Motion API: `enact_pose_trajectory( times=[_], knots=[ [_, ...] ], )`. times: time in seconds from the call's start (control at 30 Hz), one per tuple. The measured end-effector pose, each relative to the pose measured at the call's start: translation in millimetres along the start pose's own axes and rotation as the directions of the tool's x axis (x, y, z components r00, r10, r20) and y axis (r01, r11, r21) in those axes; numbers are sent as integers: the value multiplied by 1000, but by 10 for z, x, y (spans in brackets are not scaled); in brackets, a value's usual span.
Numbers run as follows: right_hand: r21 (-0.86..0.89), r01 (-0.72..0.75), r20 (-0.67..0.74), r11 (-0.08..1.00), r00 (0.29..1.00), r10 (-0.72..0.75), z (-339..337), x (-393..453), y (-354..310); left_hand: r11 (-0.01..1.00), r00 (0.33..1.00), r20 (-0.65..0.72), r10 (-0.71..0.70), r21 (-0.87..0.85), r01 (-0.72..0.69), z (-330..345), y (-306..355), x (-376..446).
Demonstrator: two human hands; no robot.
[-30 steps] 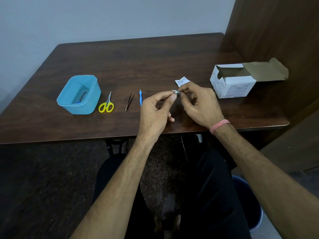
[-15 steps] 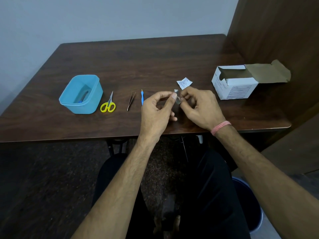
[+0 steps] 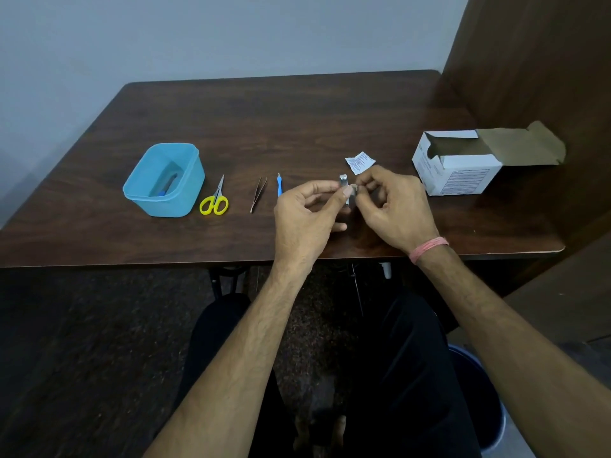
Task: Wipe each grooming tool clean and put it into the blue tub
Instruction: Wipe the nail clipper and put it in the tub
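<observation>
My left hand (image 3: 307,216) pinches a small silver nail clipper (image 3: 344,181) between thumb and forefinger above the table's front middle. My right hand (image 3: 393,206) pinches a small wipe pad (image 3: 354,190) against the clipper. To the left lie a blue-handled tool (image 3: 279,185), bronze tweezers (image 3: 259,194) and yellow-handled scissors (image 3: 215,200). The blue tub (image 3: 165,180) stands at the far left with a blue-tipped tool inside.
A torn white wipe wrapper (image 3: 359,161) lies just behind my hands. An open white carton (image 3: 459,166) with its flap folded out sits at the right. A wooden panel (image 3: 535,77) rises along the right side of the dark table (image 3: 297,120).
My hands have kept the clipper between them and shifted it slightly; more of the clipper's metal end shows above my left fingers now. Nothing else on the table moved.
</observation>
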State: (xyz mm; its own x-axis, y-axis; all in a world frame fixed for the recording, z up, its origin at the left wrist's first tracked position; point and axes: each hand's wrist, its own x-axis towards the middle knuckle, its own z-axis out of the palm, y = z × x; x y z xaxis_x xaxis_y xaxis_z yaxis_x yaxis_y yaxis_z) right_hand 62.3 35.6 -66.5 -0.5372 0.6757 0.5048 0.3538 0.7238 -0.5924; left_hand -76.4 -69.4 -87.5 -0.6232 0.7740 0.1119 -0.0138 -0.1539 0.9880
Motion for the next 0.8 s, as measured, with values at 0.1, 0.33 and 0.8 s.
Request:
enact_pose_trajectory(
  times=[0.1, 0.33, 0.8],
  knots=[
    [4, -1, -2, 1000, 1000, 1, 0, -2, -20, 1000, 1000, 29, 0, 14, 0, -5, 10, 7],
    [-8, 77, -112, 997, 991, -77, -20, -26, -12, 998, 1000, 21, -1, 60, 0, 11, 25, -6],
    [-28, 79, -103, 997, 991, -81, -3, -42, -1, 997, 999, -34, -17, 76, 20, 33, 60, -62]
  ],
)
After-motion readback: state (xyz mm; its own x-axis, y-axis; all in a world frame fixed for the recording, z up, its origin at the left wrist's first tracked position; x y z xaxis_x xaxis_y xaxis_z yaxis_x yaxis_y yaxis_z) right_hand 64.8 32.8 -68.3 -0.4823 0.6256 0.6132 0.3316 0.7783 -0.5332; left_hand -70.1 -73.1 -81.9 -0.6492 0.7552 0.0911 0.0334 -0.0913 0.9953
